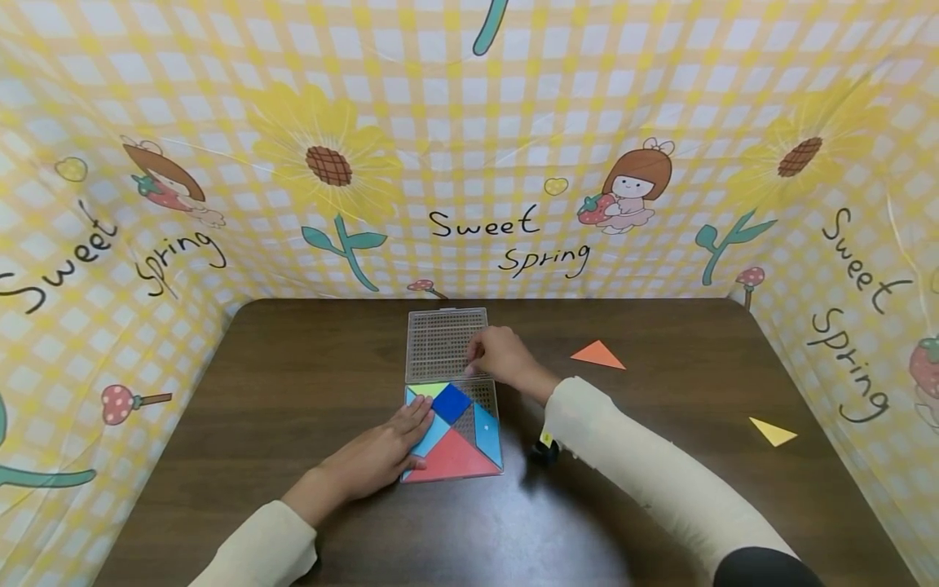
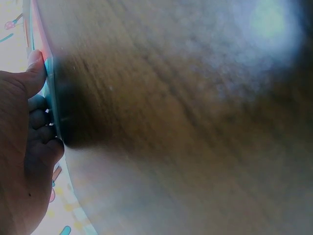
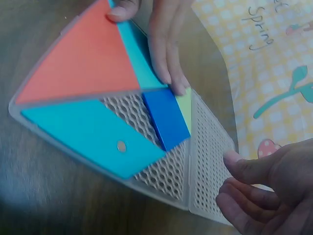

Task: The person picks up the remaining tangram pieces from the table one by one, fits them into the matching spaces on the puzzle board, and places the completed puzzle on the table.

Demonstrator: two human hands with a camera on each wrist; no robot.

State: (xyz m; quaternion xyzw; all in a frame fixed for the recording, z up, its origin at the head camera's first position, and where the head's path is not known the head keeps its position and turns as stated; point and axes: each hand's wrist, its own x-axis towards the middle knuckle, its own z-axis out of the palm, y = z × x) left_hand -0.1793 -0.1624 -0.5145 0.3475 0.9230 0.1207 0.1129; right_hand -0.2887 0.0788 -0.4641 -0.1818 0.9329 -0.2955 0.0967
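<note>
Far L: yellow/wht gingham cloth, printed, runs round back & R side of dk brown worktop.
L hand: cream cuff, at L edge of shallow clr case, fingers straight, resting on pieces, thumb on red triangle; no grip.
Case: mid worktop, opened out flat, perf. base nearer person, perf. lid beyond.
Pieces in base, approx. L to R: lime triangle at top L corner, partly under L fingertips; cyan triangle along L side, partly under L hand; lg red triangle along near edge; dk blue square nr top, beside lime; lt blue parallelogram along R side, pale spot on it. Bare mesh shows btwn square & parallelogram, also top R corner.
R hand: over R part of lid, well apart from L hand; fingers loosely bent, thumb off fingertips per R wrist view, nothing seen held. Contact w/ lid: can't tell.
Further R, on worktop: orange triangle, then yellow triangle, nearer person.
</note>
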